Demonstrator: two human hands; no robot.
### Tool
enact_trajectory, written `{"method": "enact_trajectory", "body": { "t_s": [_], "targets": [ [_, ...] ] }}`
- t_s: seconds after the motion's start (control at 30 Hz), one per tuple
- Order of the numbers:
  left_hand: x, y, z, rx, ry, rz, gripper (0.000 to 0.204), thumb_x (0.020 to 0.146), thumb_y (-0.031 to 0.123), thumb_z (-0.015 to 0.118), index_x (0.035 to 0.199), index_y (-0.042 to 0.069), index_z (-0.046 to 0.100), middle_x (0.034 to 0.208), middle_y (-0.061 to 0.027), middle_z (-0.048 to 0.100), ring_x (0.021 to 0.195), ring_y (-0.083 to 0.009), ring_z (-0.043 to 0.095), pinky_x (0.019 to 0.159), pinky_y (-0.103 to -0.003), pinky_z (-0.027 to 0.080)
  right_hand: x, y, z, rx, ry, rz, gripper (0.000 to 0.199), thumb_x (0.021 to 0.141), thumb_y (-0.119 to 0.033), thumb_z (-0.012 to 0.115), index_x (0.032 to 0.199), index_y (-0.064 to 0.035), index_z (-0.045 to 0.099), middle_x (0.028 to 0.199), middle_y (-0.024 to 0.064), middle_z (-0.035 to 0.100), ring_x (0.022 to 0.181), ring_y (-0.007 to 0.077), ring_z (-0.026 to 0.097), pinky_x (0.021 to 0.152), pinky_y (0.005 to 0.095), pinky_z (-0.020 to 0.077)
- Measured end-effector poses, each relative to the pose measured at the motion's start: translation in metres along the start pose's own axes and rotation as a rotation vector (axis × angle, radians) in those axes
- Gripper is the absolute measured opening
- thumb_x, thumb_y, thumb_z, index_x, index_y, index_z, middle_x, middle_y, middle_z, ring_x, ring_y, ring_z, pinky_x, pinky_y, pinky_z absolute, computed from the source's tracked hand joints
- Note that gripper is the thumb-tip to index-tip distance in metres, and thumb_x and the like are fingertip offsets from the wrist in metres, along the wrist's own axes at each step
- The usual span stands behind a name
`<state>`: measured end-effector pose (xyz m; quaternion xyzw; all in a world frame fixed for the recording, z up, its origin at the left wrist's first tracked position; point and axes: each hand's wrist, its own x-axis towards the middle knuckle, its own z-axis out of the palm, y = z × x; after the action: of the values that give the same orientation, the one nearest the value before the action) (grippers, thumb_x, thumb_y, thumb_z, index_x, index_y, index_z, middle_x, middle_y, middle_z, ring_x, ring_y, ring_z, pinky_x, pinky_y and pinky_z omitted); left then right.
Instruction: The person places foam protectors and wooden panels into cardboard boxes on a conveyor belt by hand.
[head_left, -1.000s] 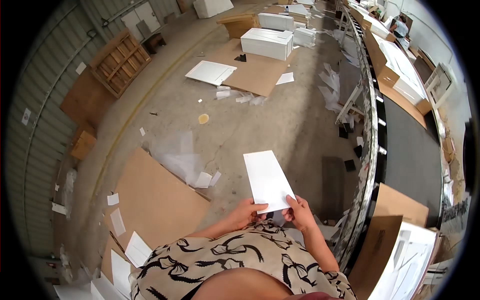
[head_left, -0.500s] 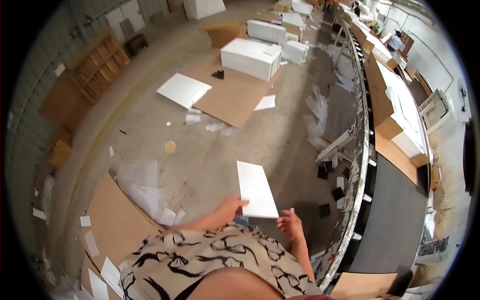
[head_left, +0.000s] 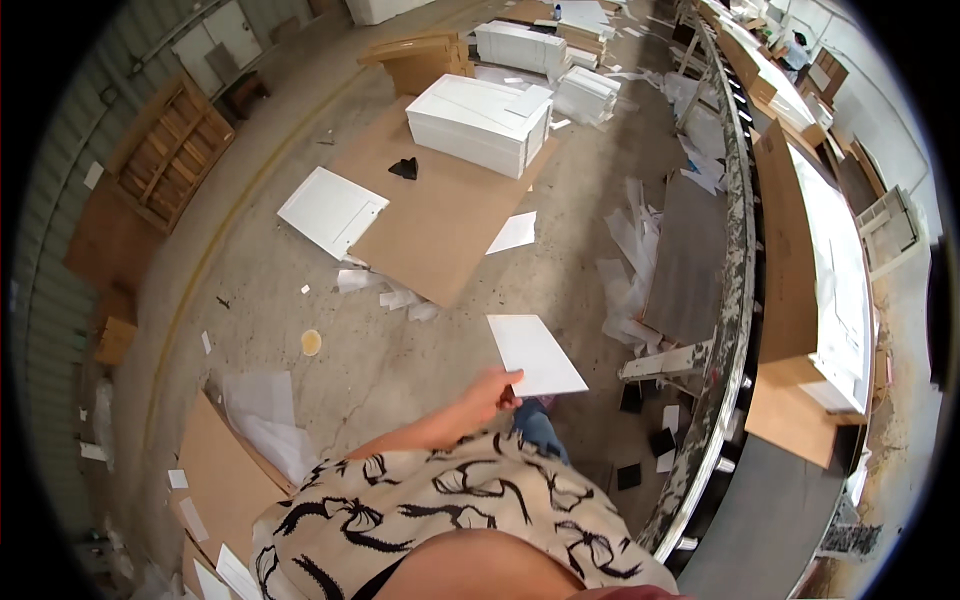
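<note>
Holding white panel (head_left: 540, 356) in left hand (head_left: 493, 389), left of conveyor (head_left: 765, 520), apart from it. Cannot tell right hand's state, out of view. Noting white stack (head_left: 468, 137) on brown cardboard (head_left: 448, 235), likewise left of conveyor.

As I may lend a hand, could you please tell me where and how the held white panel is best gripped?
I'd suggest taking the white panel by its right edge, coming from the right, pinching from above and below: it looks thin and flat, and the left hand grips its near-left corner, leaving that edge free.
</note>
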<state>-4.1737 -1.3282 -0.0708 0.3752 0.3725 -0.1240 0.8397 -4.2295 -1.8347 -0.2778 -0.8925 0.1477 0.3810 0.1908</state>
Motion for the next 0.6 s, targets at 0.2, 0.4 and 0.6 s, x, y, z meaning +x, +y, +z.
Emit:
{"method": "enact_trajectory", "body": {
  "t_s": [0.2, 0.4, 0.6],
  "targets": [
    [0.116, 0.109, 0.027, -0.039, 0.132, 0.067, 0.016, 0.084, 0.016, 0.056, 0.085, 0.001, 0.051, 0.064, -0.0095, 0.053, 0.050, -0.0191, 0.053, 0.040, -0.028, 0.039, 0.191, -0.197, -0.142, 0.020, 0.405, -0.536, 0.024, 0.087, -0.026, 0.046, 0.086, -0.0053, 0.059, 0.069, 0.0063, 0.057, 0.062, 0.0220, 0.054, 0.053, 0.0377, 0.0436],
    [0.209, 0.247, 0.071, -0.076, 0.233, 0.207, 0.014, 0.086, 0.018, 0.056, 0.094, 0.007, 0.052, 0.077, -0.0034, 0.057, 0.058, -0.0142, 0.051, 0.050, -0.027, 0.042, 0.196, -0.522, -0.320, 0.758, 0.093, -0.673, 0.026, 0.087, -0.023, 0.053, 0.100, -0.0013, 0.057, 0.078, 0.0034, 0.059, 0.062, 0.0100, 0.054, 0.052, 0.0236, 0.0433],
    [0.424, 0.379, 0.032, -0.149, 0.188, 0.266, 0.015, 0.085, 0.015, 0.057, 0.098, 0.009, 0.053, 0.088, -0.0019, 0.060, 0.077, -0.0129, 0.059, 0.064, -0.026, 0.049, 0.326, -0.537, -0.298, 0.219, 0.318, -0.789, 0.021, 0.084, -0.023, 0.056, 0.092, -0.0035, 0.059, 0.084, 0.0168, 0.063, 0.072, 0.0314, 0.061, 0.066, 0.0356, 0.0479]
  ]
}}
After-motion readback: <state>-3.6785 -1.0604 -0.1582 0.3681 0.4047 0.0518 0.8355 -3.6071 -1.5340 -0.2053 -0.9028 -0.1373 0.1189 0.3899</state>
